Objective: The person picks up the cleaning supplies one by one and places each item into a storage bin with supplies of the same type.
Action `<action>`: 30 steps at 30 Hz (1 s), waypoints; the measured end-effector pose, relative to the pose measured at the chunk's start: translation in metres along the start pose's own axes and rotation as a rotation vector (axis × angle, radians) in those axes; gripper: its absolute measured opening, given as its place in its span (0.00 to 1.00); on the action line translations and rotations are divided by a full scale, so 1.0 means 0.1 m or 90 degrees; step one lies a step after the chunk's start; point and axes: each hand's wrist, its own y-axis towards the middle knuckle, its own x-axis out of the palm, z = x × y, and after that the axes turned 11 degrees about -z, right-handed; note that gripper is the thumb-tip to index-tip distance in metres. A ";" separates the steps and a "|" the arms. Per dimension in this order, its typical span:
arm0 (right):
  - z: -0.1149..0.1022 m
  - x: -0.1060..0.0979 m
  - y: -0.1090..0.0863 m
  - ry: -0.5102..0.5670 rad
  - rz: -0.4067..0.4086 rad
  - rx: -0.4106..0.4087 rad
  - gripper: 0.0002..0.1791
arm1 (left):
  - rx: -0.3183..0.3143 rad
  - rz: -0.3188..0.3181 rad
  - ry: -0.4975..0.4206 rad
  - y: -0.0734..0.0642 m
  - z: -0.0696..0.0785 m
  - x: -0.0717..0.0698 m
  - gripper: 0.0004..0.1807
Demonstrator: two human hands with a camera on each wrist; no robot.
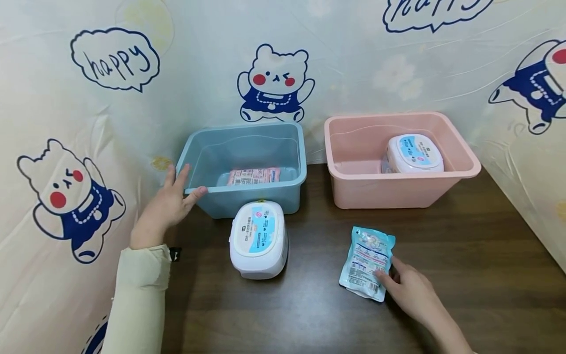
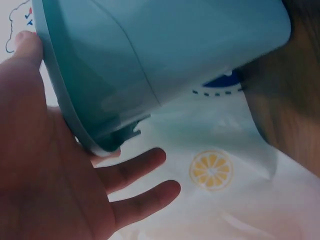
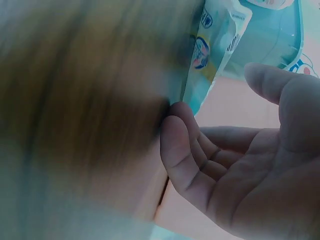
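My left hand (image 1: 165,214) rests at the left front corner of a blue plastic bin (image 1: 252,200), its fingers spread. In the left wrist view the bin's rim (image 2: 55,85) lies against the palm, with two fingers extended past it. A flat teal packet (image 1: 367,263) with printed text lies on the table at the right. My right hand (image 1: 413,292) is at its right edge. From the right wrist, the fingertips touch or nearly touch the packet (image 3: 212,60), while the thumb stands away from it. A white lidded box (image 1: 256,238) stands in front of the blue bin.
A pink packet (image 1: 254,176) lies inside the blue bin. To the right stands a pink bin (image 1: 389,191) holding another white lidded box (image 1: 415,151). Patterned cloth (image 1: 199,64) hangs behind the brown table (image 1: 305,314) and along both sides.
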 end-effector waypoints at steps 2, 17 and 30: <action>0.00 0.00 0.01 0.010 -0.005 0.007 0.51 | -0.006 -0.016 -0.013 0.00 -0.02 -0.02 0.50; 0.05 0.07 0.03 0.120 -0.034 0.085 0.54 | -0.055 -0.035 -0.044 0.09 -0.02 -0.08 0.61; -0.02 0.10 0.06 0.178 -0.046 0.069 0.23 | -0.054 -0.031 -0.088 0.08 -0.05 -0.04 0.60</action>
